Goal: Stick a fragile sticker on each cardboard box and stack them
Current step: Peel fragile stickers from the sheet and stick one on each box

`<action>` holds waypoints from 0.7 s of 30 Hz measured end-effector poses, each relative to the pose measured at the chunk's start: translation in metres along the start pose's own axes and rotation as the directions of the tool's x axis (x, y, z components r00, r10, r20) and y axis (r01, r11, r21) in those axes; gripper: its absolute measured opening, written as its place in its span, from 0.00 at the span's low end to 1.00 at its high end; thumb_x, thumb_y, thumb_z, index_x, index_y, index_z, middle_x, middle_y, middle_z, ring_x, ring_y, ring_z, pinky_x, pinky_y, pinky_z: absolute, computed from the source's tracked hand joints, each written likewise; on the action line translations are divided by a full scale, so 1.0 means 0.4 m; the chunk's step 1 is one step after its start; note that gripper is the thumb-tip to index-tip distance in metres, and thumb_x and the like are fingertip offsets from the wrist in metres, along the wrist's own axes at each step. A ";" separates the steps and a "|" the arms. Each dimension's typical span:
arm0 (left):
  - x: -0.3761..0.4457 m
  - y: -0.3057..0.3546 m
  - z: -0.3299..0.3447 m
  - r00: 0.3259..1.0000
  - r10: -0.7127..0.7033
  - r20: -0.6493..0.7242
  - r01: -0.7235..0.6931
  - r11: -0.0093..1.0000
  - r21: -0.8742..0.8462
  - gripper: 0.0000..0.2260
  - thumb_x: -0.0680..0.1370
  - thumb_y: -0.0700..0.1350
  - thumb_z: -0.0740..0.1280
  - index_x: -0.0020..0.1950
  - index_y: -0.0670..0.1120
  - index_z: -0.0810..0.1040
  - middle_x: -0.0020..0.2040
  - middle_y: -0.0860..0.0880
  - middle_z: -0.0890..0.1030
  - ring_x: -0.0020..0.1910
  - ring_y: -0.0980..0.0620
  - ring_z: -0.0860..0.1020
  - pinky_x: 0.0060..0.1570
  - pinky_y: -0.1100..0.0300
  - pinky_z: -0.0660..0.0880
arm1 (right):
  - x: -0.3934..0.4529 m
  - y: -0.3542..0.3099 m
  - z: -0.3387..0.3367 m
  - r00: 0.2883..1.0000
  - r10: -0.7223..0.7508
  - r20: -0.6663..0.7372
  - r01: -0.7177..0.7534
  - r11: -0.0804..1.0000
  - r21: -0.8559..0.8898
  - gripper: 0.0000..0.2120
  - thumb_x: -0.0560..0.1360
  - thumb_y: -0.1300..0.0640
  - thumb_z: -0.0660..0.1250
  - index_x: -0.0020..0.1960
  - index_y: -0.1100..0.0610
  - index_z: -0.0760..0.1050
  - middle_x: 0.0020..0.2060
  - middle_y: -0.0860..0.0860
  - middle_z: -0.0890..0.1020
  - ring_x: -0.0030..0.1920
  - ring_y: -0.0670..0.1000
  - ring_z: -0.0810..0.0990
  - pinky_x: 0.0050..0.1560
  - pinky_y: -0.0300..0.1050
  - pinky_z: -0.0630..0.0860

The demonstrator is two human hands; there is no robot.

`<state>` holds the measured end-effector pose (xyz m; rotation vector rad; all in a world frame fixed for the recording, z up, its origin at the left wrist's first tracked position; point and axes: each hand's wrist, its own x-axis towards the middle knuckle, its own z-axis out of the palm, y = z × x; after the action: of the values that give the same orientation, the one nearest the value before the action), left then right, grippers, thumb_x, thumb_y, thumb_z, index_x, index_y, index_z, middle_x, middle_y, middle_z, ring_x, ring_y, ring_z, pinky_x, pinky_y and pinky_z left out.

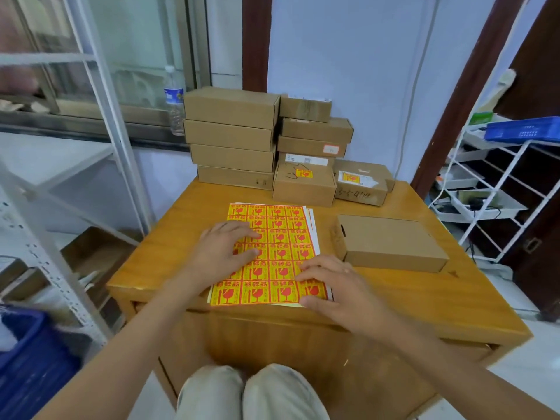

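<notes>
A sheet of yellow-and-red fragile stickers (274, 237) lies flat in the middle of the wooden table (157, 256). My left hand (224, 253) rests palm down on the sheet's left side, fingers spread. My right hand (339, 289) is at the sheet's near right corner, fingertips on the last sticker of the bottom row. A plain flat cardboard box (391, 241) lies to the right of the sheet. At the back stand a stack of several plain boxes (231, 137) and a second stack (312, 137). In front of that second stack, two boxes (304, 184) (362, 183) carry stickers.
A water bottle (174, 101) stands behind the left stack. White metal shelving (100, 95) rises at the left, a white wire rack (497, 189) with a blue crate (524, 130) at the right. A blue bin (27, 353) sits low left. My knees are under the table's near edge.
</notes>
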<state>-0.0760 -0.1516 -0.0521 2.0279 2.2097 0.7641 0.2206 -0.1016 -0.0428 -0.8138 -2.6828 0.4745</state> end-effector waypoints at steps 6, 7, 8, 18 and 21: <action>-0.058 0.141 -0.013 0.982 0.187 0.013 -0.182 0.967 -0.178 0.22 0.76 0.68 0.63 0.65 0.60 0.78 0.69 0.62 0.75 0.70 0.61 0.70 0.70 0.52 0.69 | 0.011 -0.019 -0.011 1.000 0.003 0.011 -0.002 0.994 -0.105 0.21 0.77 0.37 0.71 0.67 0.40 0.75 0.62 0.36 0.74 0.66 0.39 0.69 0.66 0.44 0.67; -0.076 0.169 -0.006 0.975 0.213 0.067 -0.200 0.968 -0.153 0.25 0.75 0.70 0.60 0.67 0.59 0.77 0.69 0.62 0.75 0.70 0.61 0.70 0.70 0.53 0.69 | 0.010 -0.023 -0.011 1.000 -0.005 0.002 0.005 0.994 -0.107 0.20 0.76 0.37 0.71 0.66 0.41 0.75 0.60 0.36 0.74 0.64 0.39 0.69 0.65 0.44 0.67; -0.092 0.189 0.006 0.967 0.225 0.120 -0.214 0.972 -0.097 0.29 0.74 0.72 0.57 0.69 0.59 0.75 0.72 0.61 0.73 0.72 0.60 0.68 0.71 0.53 0.68 | 0.008 -0.025 -0.012 1.000 -0.006 -0.009 0.005 0.995 -0.101 0.20 0.76 0.37 0.71 0.65 0.41 0.75 0.59 0.36 0.74 0.62 0.39 0.70 0.64 0.45 0.68; -0.162 0.218 0.071 0.995 0.096 0.040 -0.095 0.995 -0.024 0.32 0.68 0.69 0.72 0.71 0.62 0.75 0.73 0.68 0.70 0.73 0.63 0.67 0.68 0.55 0.71 | -0.004 -0.029 -0.033 1.000 -0.011 -0.011 0.009 0.989 -0.149 0.09 0.79 0.42 0.69 0.58 0.41 0.81 0.48 0.41 0.77 0.53 0.44 0.76 0.60 0.51 0.70; -0.174 0.238 0.075 0.997 0.072 -0.019 -0.071 0.997 0.031 0.27 0.69 0.65 0.76 0.67 0.62 0.77 0.70 0.68 0.73 0.70 0.62 0.72 0.60 0.56 0.75 | -0.023 -0.033 -0.029 0.998 -0.053 -0.040 0.045 0.984 -0.170 0.09 0.79 0.42 0.69 0.57 0.42 0.81 0.50 0.41 0.78 0.53 0.44 0.77 0.57 0.48 0.69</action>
<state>0.0325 -0.2060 -0.0621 2.1338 2.1833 0.7646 0.2258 -0.1147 -0.0289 -0.7907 -2.7220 0.2167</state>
